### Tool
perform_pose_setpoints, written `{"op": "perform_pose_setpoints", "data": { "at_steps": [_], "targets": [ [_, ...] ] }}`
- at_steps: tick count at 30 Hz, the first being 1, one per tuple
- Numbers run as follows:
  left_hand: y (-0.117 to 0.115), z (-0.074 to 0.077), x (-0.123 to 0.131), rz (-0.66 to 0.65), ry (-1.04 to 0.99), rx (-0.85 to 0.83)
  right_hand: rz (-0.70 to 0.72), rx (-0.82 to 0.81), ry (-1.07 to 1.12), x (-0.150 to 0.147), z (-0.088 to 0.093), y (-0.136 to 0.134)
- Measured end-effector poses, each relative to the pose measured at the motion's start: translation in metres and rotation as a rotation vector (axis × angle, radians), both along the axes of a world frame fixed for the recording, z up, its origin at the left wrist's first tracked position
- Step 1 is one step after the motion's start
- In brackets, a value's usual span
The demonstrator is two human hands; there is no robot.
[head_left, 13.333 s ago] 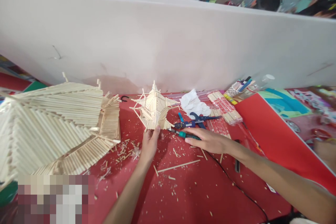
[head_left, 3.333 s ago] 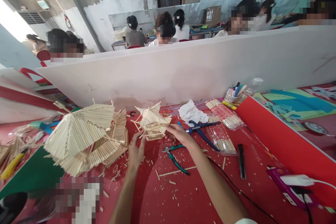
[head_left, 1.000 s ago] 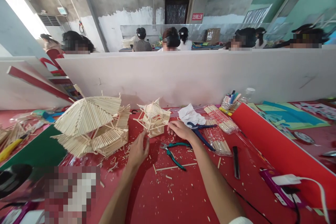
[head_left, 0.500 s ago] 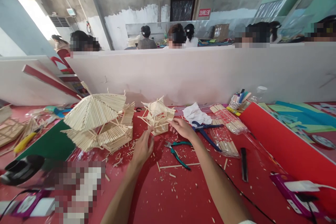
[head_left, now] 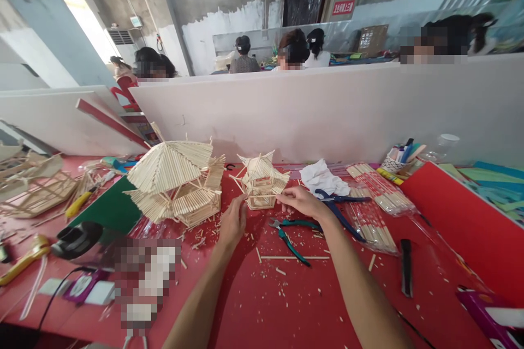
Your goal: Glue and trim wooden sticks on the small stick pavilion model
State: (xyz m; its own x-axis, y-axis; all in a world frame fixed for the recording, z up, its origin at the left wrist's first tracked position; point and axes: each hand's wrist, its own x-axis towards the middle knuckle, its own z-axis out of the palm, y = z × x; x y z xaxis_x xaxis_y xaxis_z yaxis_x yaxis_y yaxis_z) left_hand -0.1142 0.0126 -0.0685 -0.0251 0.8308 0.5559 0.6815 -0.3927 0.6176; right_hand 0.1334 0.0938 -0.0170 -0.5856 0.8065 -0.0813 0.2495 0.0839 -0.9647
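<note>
A small pavilion model of pale wooden sticks [head_left: 261,182] stands upright on the red table [head_left: 286,305]. At its lower left corner is my left hand [head_left: 234,221], fingers together at the model's edge. My right hand [head_left: 297,200] is at the lower right side, fingers curled and touching the frame. Both hands look closed on the small model, one on each side. To the left stands a larger stick pavilion [head_left: 174,182] with a wide slatted roof. Teal-handled cutters [head_left: 292,237] lie open just in front of my right hand.
Blue-handled pliers [head_left: 341,212], a white tissue [head_left: 323,177] and bagged sticks [head_left: 370,223] lie to the right, near a red board [head_left: 462,223]. Left are a green board [head_left: 110,207] and yellow glue gun [head_left: 27,259]. A white partition [head_left: 286,114] runs behind; people sit beyond.
The view has swung left, so everything appears further right. The small model's lower roof looks fuller from this angle. Both hands remain at its sides.
</note>
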Motion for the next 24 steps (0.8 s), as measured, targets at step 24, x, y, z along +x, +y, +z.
{"op": "perform_pose_setpoints", "data": {
  "at_steps": [24],
  "targets": [
    [0.012,-0.003,-0.007,0.154,-0.065,0.139,-0.116,-0.298,0.322,0.003,-0.027,0.012]
  ]
}}
